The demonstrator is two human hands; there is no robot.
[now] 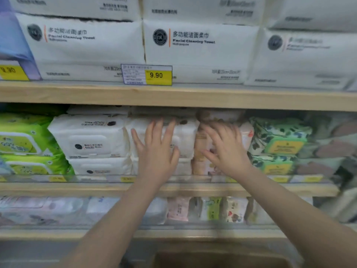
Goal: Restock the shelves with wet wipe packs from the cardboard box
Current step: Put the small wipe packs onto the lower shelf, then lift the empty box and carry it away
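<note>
Head view looks at wooden store shelves, with both bare arms reaching up to the middle shelf (173,187). Left hand (156,151) lies flat with fingers straight and spread against the front of a white wipe pack (185,132), which lies on its side with its long axis running left to right and its lidded face turned out toward the aisle. It sits on top of another white pack, in the second white stack from the left. Right hand (226,149) is blurred; its fingers look spread and loosely bent against a peach pack (201,149) just right of the white one, and I cannot tell whether it grips anything.

Left of the hands a matching white stack (87,140) shows its flip lid with a dark round logo and small black print. Green packs (25,140) stand at the far left, and leaf-patterned packs (278,140) with yellow lids at the right. A clear rail with yellow price tags runs along the shelf edge.

On the upper shelf (173,95) sit large white towel packs (201,51) printed "Facial Cleaning Towel", with a price tag (146,74) reading 9.90. A lower shelf holds small pastel packs (177,208). At the bottom edge, the rim of a brown box (222,256) shows, blurred.
</note>
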